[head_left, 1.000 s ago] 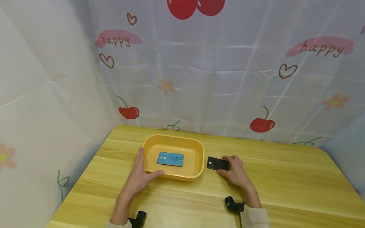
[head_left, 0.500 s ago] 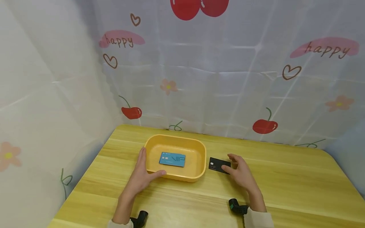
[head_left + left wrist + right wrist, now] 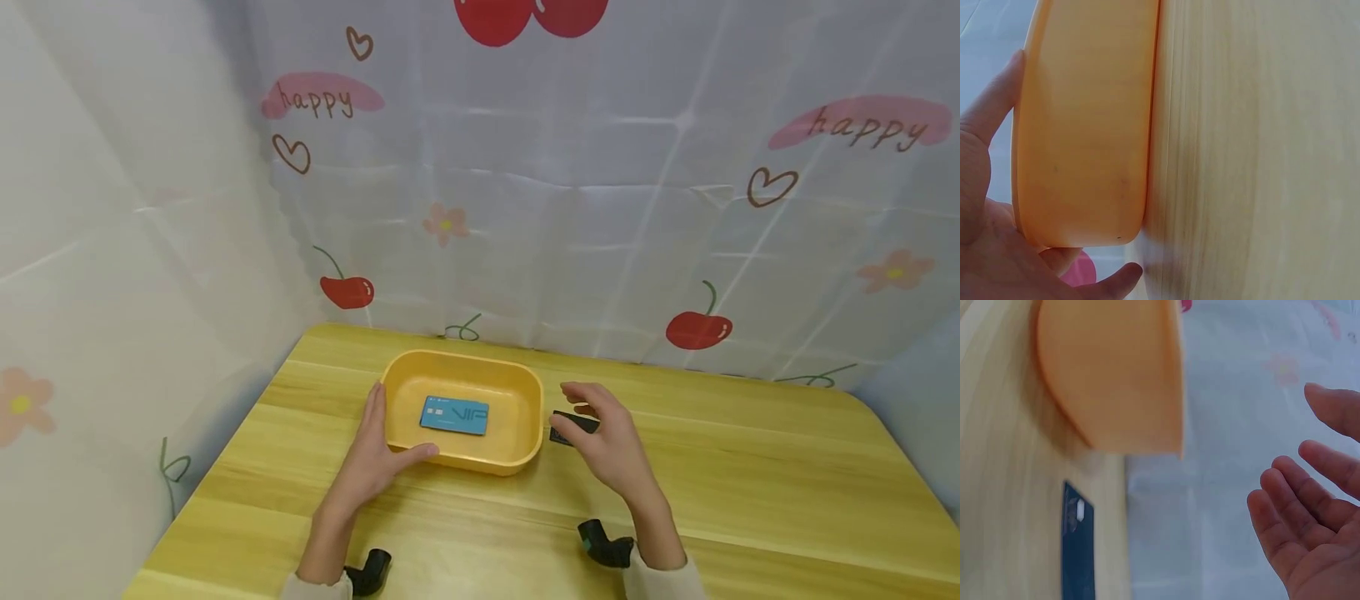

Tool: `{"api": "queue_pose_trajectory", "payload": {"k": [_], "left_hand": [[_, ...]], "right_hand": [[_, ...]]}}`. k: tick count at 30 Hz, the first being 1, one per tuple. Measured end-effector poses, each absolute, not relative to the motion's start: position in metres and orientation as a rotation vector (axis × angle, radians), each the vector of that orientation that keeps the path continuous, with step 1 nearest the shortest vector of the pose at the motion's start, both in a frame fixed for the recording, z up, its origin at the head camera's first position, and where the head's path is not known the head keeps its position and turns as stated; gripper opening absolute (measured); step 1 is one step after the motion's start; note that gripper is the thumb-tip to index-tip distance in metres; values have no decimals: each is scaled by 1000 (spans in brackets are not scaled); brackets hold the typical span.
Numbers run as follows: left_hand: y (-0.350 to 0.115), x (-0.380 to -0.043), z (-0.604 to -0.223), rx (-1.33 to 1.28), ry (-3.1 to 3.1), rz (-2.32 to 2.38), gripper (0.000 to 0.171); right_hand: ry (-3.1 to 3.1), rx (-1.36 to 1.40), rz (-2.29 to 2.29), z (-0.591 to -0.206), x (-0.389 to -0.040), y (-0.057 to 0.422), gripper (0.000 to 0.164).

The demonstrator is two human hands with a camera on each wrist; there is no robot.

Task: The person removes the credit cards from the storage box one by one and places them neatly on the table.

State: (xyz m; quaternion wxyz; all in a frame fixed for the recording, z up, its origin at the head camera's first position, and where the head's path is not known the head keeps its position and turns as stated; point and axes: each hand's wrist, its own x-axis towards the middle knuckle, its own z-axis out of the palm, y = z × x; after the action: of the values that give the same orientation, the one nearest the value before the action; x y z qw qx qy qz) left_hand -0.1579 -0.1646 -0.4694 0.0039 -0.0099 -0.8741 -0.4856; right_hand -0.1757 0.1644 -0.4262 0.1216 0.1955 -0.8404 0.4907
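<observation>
A shallow yellow plastic tub (image 3: 517, 454) stands on the wooden table, and a blue VIP card (image 3: 454, 415) lies flat inside it. My left hand (image 3: 367, 467) rests against the tub's near left corner. Its thumb touches the near rim and its straight fingers lie along the left side; the left wrist view shows the thumb at the tub's rim (image 3: 1019, 137). My right hand (image 3: 611, 442) is raised right of the tub, fingers loosely bent with nothing between them. Below it a black VIP card (image 3: 1079, 550) lies on the table, partly hidden by the hand in the head view.
The wooden table (image 3: 750, 467) reaches back to a white curtain (image 3: 570, 250) printed with cherries, hearts and flowers. Another pale sheet (image 3: 150, 250) hangs along the left side. Black wrist cameras (image 3: 603, 546) sit at both wrists.
My right hand has released the black card, lifted off it and moved left over it. The card lies on the table beside the tub. My left hand stays at the tub's corner.
</observation>
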Motion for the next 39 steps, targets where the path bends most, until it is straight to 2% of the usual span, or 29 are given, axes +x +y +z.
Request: {"api": "queue_pose_trajectory", "payload": {"k": [16,34,39], "left_hand": [[-165,-157,-468,-26,-2737,-1526,128],[-165,-159,-469,-35,-2741,-1507,128],[-165,-160,-470,-43,-2744,-1507,125]], "right_hand": [[-2437,657,1443,-424,-174,122,47],[-2603,813,1401,-426,-210,56,45],[-2681,741,1485,-439,-216,51,47]]}}
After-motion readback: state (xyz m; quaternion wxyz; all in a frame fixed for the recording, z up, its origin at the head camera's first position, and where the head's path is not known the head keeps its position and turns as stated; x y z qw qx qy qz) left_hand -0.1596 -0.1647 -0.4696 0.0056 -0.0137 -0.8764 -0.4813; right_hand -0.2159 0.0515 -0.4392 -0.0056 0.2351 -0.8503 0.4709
